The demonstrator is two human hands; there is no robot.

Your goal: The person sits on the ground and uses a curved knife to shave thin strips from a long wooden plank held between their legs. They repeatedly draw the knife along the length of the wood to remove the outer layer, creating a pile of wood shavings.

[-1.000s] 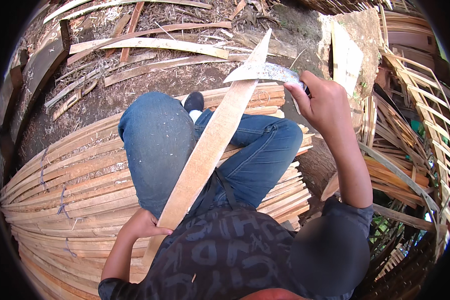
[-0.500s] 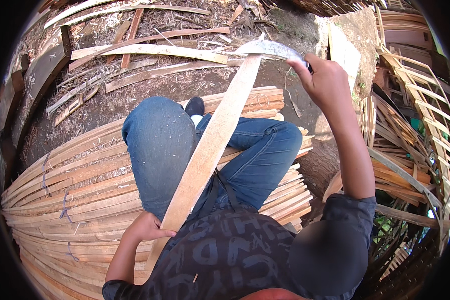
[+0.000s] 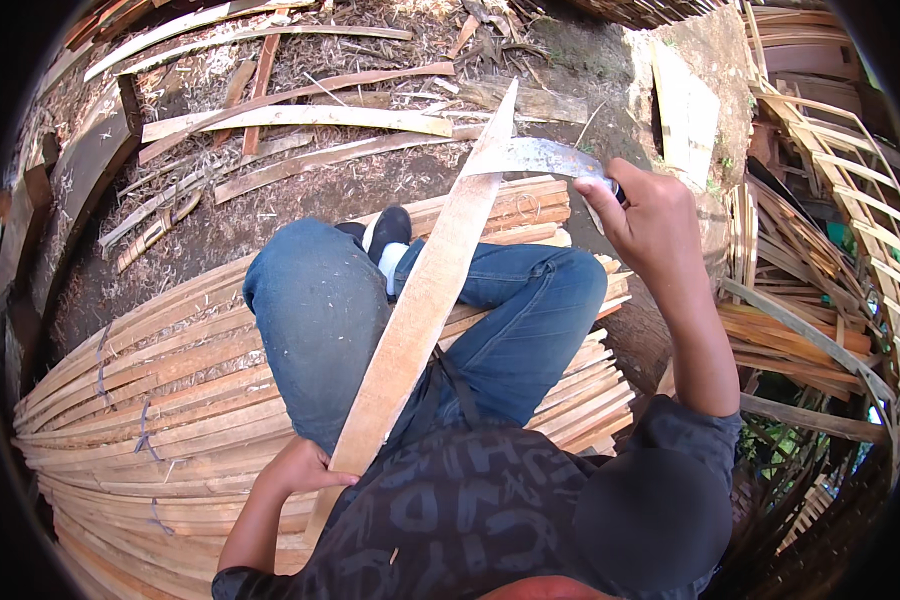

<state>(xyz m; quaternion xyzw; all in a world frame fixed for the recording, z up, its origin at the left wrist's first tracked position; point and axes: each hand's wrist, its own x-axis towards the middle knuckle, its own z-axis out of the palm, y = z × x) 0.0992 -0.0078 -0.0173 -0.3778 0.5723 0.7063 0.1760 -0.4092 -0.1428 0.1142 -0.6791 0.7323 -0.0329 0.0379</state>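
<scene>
A long, pale wooden slat (image 3: 410, 310) slants across my lap, its near end by my left hip and its far tip past my feet. My left hand (image 3: 305, 467) is closed on the slat near its lower end, thumb on top. Beyond my right knee, my right hand (image 3: 642, 205) grips a machete (image 3: 545, 160) with a wide, slightly curved metal blade. The blade lies across the slat a little below its far tip, its end meeting the wood. Most of the handle is hidden in my fist.
Bundles of tied wooden strips (image 3: 170, 370) lie under my legs and to the left. Loose slats (image 3: 300, 118) and shavings litter the ground ahead. A dark curved plank (image 3: 90, 170) stands at left. More stacked strips (image 3: 795, 340) and a slatted frame (image 3: 860, 190) are at right.
The machete and my right hand have come nearer to me, the blade moving down the slat. The slat's far tip now shows beyond the blade. My left hand keeps its hold.
</scene>
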